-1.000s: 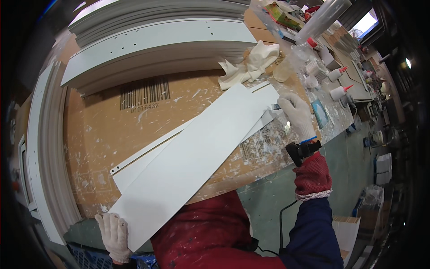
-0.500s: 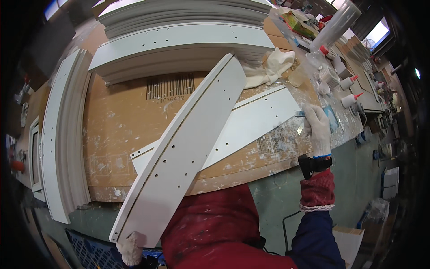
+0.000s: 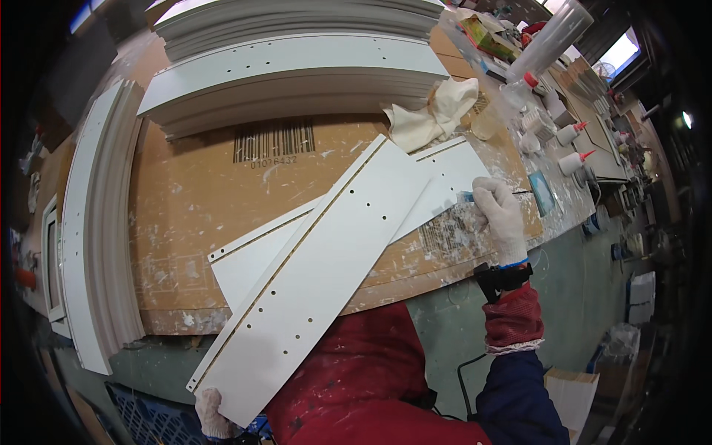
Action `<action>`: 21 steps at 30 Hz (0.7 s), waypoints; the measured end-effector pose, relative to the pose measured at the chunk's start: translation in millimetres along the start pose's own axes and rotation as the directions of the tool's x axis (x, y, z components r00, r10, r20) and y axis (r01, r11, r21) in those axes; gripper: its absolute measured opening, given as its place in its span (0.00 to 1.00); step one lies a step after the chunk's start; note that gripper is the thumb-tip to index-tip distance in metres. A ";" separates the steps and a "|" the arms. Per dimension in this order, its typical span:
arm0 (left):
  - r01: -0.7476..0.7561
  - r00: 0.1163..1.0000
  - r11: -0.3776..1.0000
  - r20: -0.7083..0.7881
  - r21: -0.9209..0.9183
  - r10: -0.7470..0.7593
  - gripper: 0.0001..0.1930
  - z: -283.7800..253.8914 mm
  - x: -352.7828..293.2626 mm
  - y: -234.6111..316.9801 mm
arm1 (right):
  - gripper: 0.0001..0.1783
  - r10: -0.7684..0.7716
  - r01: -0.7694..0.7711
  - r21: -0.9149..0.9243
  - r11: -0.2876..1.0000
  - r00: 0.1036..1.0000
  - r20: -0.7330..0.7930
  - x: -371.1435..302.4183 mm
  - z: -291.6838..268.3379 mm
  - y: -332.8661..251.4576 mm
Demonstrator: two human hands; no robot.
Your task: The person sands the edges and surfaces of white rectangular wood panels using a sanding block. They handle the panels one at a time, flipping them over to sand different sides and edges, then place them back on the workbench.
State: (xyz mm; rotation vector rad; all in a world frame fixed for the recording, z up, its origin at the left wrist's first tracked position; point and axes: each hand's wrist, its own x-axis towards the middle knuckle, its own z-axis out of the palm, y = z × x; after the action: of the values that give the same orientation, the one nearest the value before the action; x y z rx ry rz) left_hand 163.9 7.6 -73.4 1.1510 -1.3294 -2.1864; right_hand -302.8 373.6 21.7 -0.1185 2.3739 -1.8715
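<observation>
My left hand (image 3: 213,417) wears a white glove and grips the near lower end of a white drilled board (image 3: 319,259). This board slants up to the right, with a dark groove along its left edge and several small holes. It crosses over a second white board (image 3: 456,174), which lies on the cardboard-covered bench and has a similar groove. My right hand (image 3: 498,211), also gloved, is closed around a small flat blade-like scraper (image 3: 465,197). The scraper's tip is over the right end of the second board; its handle is hidden in my fingers.
Stacks of white boards stand at the back (image 3: 297,63) and left (image 3: 93,222) of the bench. A crumpled white cloth (image 3: 434,115) lies by the back stack. Glue bottles with red tips (image 3: 572,163), a blue flat piece (image 3: 541,194) and a clear tube (image 3: 550,41) are at right.
My right hand has moved left with the scraper, toward the second board. The held board's far end has come down and nearer, uncovering the cloth and more of the second board's left end.
</observation>
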 end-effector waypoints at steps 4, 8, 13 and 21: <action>0.038 0.999 0.999 0.004 0.017 -0.038 0.36 3.6 -4.3 2.6 | 0.13 -0.016 0.017 -0.037 0.999 1.000 0.013 6.1 11.2 -2.8; 0.049 0.999 0.999 -0.015 0.013 -0.049 0.37 18.6 -3.9 10.1 | 0.15 -0.004 0.005 -0.135 0.991 1.000 0.008 14.8 21.9 -9.9; 0.070 0.997 0.996 0.023 0.055 -0.071 0.38 -0.5 3.0 4.3 | 0.19 -0.025 0.016 -0.432 0.902 1.000 -0.015 33.7 32.5 -19.5; 0.077 0.997 0.997 0.029 0.015 -0.077 0.39 -1.7 1.7 2.1 | 0.23 -0.091 0.126 -0.669 0.732 0.992 0.088 52.1 45.6 -18.7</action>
State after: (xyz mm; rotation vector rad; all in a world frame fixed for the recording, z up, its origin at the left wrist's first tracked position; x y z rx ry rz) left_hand 163.9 4.5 -72.8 1.1981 -1.3347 -2.2603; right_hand -348.2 318.4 27.1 -0.3664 2.9352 -0.9107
